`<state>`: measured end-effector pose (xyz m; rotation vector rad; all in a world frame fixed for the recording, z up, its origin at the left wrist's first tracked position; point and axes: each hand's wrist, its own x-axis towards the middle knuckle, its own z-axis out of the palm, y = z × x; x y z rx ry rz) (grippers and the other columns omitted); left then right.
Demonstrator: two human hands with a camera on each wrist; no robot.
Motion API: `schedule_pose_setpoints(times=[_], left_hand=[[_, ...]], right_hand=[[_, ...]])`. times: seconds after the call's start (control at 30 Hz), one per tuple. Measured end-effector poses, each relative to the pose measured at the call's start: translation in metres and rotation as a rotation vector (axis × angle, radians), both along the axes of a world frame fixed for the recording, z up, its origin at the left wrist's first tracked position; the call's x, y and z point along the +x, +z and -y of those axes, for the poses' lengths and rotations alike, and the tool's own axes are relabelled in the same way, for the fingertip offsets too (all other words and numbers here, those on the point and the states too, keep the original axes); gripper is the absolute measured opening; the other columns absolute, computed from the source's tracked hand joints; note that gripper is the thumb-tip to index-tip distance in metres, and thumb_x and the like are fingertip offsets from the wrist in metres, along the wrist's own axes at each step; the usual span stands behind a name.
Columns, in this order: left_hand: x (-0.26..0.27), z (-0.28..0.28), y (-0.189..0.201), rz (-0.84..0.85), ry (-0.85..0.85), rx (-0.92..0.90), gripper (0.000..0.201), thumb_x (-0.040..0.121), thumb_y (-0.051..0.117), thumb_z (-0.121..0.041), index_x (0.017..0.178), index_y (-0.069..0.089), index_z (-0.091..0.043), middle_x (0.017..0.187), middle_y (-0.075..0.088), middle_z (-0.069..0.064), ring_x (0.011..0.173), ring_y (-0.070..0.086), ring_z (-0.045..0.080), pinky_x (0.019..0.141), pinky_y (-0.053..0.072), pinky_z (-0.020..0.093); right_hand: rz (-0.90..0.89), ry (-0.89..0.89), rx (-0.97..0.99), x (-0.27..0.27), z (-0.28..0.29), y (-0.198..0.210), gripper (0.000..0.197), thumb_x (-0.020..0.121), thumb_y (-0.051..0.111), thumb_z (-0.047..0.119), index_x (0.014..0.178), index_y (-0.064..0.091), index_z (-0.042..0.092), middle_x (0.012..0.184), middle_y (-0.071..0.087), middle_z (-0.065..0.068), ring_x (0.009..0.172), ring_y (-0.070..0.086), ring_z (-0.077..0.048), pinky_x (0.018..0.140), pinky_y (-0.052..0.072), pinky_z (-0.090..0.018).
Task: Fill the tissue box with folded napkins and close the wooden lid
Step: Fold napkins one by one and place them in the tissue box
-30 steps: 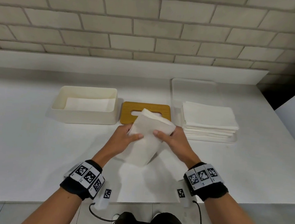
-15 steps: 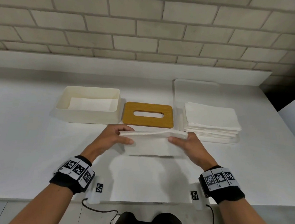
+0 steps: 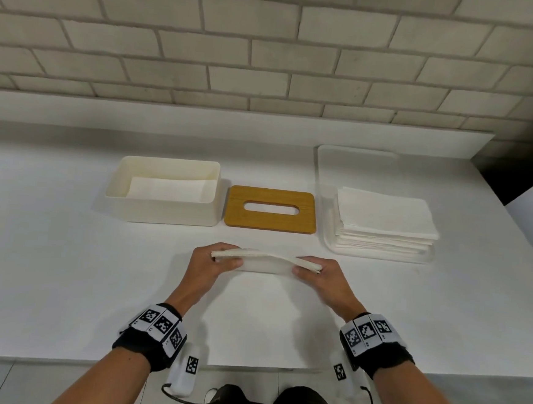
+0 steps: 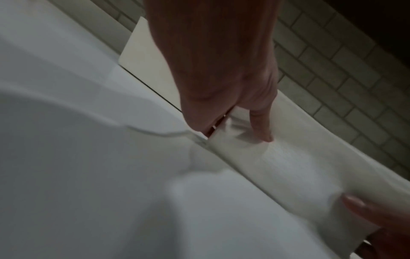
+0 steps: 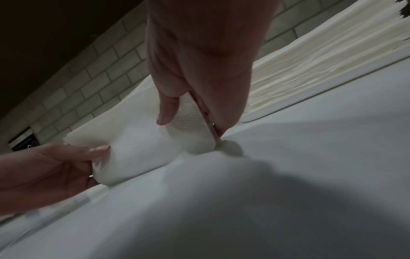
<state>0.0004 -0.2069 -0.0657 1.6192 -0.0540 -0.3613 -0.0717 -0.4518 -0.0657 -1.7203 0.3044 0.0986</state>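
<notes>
1. Napkins (image 3: 266, 260): your left hand (image 3: 212, 263) and right hand (image 3: 323, 275) pinch the folded bundle's ends above the counter (image 3: 46, 264).
2. It may fan apart entering the tissue box (image 3: 164, 190) if either pinch loosens.

A cream tissue box (image 3: 164, 190) stands open with white napkins inside. The wooden lid (image 3: 271, 209) lies flat beside it. A folded napkin bundle (image 3: 265, 260) sits edge-down near a napkin stack (image 3: 385, 220).
</notes>
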Motion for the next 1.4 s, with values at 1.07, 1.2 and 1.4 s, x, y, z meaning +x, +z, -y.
schedule_pose_setpoints(times=[1.07,1.2,1.4], left_hand=[[-0.006,0.009,-0.009,-0.003,0.121,0.000,0.012,0.077,0.078,-0.007,0.087,0.072,-0.004,0.075,0.069,0.004,0.066,0.062,0.013,0.062,0.048,0.022],[-0.008,0.009,-0.007,-0.006,0.105,-0.042,0.024,0.073,0.079,0.001,0.093,0.075,-0.012,0.085,0.075,-0.001,0.076,0.069,0.006,0.069,0.053,0.014],[-0.008,0.010,-0.009,-0.012,0.127,-0.016,0.013,0.076,0.078,-0.003,0.088,0.073,-0.006,0.081,0.073,0.007,0.073,0.068,0.014,0.069,0.053,0.025]], right_hand=[[0.089,-0.086,0.005,0.000,-0.006,-0.011,0.014,0.088,0.068,0.013,0.098,0.077,0.018,0.085,0.075,0.010,0.077,0.065,-0.003,0.072,0.048,-0.015],[0.075,-0.074,0.014,0.000,-0.005,-0.011,0.019,0.085,0.071,0.011,0.101,0.076,0.022,0.094,0.076,0.003,0.087,0.069,-0.012,0.080,0.053,-0.027],[0.062,-0.083,-0.012,0.001,-0.006,-0.010,0.007,0.087,0.069,0.014,0.089,0.075,0.017,0.076,0.070,0.008,0.071,0.061,-0.008,0.068,0.045,-0.021]])
